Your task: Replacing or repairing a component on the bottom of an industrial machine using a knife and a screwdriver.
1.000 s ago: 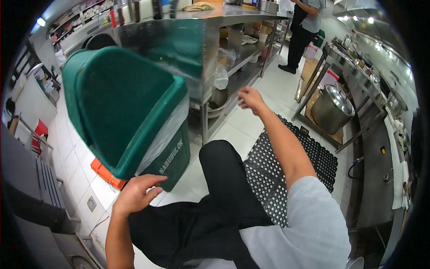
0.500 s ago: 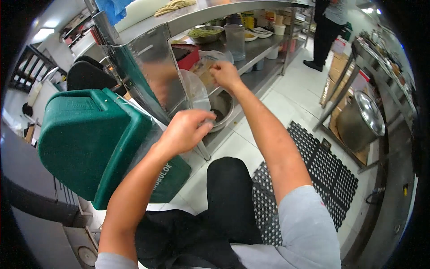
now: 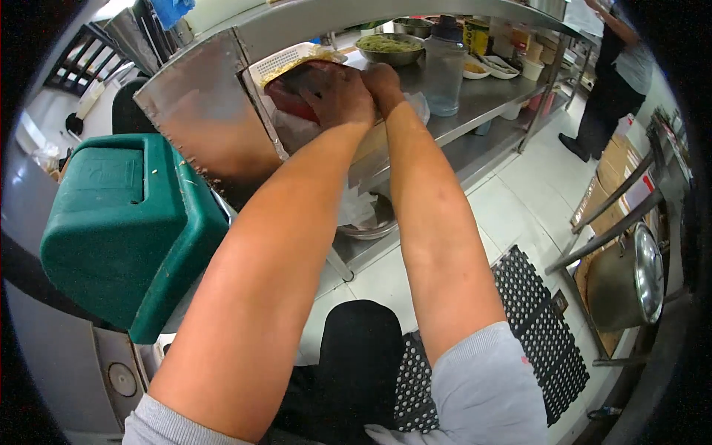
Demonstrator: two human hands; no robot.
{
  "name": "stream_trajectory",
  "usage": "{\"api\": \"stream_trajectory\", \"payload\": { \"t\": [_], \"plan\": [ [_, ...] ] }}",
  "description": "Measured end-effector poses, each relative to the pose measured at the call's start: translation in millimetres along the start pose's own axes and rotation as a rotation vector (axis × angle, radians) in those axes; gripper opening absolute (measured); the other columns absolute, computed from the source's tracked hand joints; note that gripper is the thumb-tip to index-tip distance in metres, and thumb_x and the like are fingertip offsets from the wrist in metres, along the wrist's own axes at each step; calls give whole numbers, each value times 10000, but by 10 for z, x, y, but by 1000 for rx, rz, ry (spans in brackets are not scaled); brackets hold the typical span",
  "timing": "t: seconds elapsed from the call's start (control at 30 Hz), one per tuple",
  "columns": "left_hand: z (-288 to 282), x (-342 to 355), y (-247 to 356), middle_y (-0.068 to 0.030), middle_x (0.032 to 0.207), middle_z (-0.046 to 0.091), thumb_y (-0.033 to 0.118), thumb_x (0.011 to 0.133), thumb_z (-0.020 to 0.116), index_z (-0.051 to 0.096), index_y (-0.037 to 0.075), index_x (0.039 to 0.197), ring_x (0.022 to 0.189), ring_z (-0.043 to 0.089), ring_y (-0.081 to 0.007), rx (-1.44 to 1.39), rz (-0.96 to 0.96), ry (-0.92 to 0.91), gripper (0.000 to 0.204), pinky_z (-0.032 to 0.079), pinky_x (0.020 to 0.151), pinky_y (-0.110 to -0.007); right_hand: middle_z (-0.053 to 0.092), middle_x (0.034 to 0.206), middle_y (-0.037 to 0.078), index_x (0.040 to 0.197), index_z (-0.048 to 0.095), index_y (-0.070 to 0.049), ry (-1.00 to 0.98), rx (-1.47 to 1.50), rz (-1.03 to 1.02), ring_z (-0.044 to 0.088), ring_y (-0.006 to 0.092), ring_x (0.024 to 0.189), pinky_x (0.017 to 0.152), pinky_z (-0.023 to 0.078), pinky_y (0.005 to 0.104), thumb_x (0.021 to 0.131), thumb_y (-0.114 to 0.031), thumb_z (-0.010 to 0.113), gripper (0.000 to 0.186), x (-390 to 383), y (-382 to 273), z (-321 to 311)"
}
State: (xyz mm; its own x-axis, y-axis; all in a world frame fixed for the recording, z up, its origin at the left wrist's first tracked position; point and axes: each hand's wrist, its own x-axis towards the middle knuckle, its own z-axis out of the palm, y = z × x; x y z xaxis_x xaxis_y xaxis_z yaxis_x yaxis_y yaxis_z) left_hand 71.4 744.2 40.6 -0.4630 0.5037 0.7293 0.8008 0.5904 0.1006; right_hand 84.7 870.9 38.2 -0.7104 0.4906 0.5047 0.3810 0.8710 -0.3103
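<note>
Both my arms reach onto the shelf under the steel counter. A red box [image 3: 291,110] with a dark top or inside sits there, tilted. My left hand [image 3: 345,96] is closed on its near right part, fingers spread across the dark surface. Curled at the box's right end, my right hand [image 3: 382,80] grips there, though its fingertips are hidden. Crumpled clear plastic [image 3: 297,127] lies below the box. Behind it stands a white perforated basket [image 3: 285,59] with yellow strands, and to the right a steel bowl [image 3: 391,52] of green shreds.
A large clear bottle [image 3: 444,70] stands right of my hands. Below the shelf is a steel pot [image 3: 374,222] with plastic in it. A green bin [image 3: 111,230] is at left, a black mat [image 3: 534,319] at right. Another person [image 3: 612,89] stands far right.
My hands have moved forward and up, from near the plastic bag and pot to the red box, which now looks more tilted. The view has shifted too.
</note>
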Motion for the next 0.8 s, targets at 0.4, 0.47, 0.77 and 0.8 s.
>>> {"api": "stream_trajectory", "payload": {
  "t": [0.4,0.47,0.77,0.8],
  "plan": [
    [-371,114,22,-208,1284,621,199,944,523,674,14,1205,1208,593,-352,122,144,-305,354,461,994,-615,676,1149,260,1034,693,11,224,900,336,618,449,1115,965,470,479,886,-325,546,395,-527,68,151],
    [-389,226,-91,-212,1125,709,216,868,572,730,20,1084,1002,705,-391,175,290,-326,332,546,897,-513,675,1179,238,1148,673,-36,282,989,311,621,436,1126,965,476,479,910,-291,543,372,-511,-134,139],
    [-318,583,-115,-233,1107,677,189,939,507,702,50,1113,1044,665,-404,11,230,-110,296,537,898,-507,674,1225,160,1203,697,-205,131,260,148,612,410,1155,1000,492,493,913,-332,604,329,-279,-136,-194],
    [-282,592,-96,-232,1087,676,187,944,505,705,53,1103,1034,664,-404,0,214,-120,289,538,889,-509,654,1270,142,1211,697,-221,48,-11,26,589,406,1187,1003,486,523,914,-349,608,335,-170,-135,-162]
  ]
}}
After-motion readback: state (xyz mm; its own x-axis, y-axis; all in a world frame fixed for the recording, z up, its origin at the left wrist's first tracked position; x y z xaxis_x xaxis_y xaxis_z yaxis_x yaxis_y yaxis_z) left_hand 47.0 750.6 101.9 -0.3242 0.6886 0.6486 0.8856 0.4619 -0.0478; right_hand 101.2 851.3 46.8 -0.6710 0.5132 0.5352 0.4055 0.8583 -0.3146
